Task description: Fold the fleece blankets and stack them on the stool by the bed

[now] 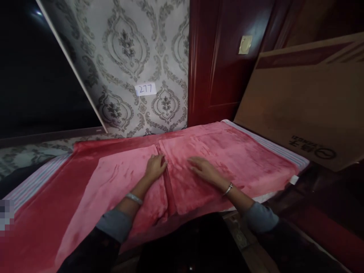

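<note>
The pink blanket (189,189) is spread across mid-frame. The left hand (155,167) is half curled at the gap between its folded edges; whether any is pinched cannot be told. The blurred right hand (207,171) is loosely open, nothing gripped. Creases are best smoothed away from the gap.

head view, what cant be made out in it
All in the head view:
Right hand: fingers blurred, so contact with the pink cloth is unclear.
Left hand: its own back hides the palm and any grip on the cloth.
White tag: any print is too small to read.
Cardboard box: cut off by the right edge.
Dark panel: cut off by the left and top edges.
</note>
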Available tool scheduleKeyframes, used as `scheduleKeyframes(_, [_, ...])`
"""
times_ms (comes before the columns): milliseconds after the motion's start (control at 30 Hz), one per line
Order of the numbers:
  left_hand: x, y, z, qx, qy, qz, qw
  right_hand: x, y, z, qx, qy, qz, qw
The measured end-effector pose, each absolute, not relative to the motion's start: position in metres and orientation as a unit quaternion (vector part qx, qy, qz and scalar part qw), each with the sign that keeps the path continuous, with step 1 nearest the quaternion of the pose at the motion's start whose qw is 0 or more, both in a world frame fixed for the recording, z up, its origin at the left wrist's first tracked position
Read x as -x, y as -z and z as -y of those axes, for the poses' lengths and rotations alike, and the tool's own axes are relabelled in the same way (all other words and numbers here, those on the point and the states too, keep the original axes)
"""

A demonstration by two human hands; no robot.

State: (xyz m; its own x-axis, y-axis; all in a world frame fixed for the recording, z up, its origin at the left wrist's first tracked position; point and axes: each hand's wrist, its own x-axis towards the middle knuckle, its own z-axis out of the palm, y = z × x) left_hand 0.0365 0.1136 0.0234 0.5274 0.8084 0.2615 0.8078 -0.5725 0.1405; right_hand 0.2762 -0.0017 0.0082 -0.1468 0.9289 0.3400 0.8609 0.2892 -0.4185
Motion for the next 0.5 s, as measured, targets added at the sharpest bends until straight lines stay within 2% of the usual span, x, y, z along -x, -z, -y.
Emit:
scheduleKeyframes(67, [-0.036, -0.016, -0.111, -0.869, -0.168, -0.465, -0.014, -0.306, -0.009, 0.005, 0.662, -0.021, 0.704, 0.256])
scheduleKeyframes(167, [-0.036, -0.010, -0.111, -0.869, -0.180, -0.461, -0.025, -0.334, 0.002, 0.009, 0.757, 0.003, 0.632, 0.167])
scheduleKeyframes(267, [-0.036, -0.008, -0.112, -0.871, -0.178, -0.457, -0.029, -0.339, 0.023, 0.011, 0.770, 0.003, 0.629, 0.111])
scheduleKeyframes(500, [-0.036, -0.002, -0.113, -0.890, -0.197, -0.405, -0.072, -0.336, 0.034, 0.014, 0.756, 0.022, 0.641, 0.126])
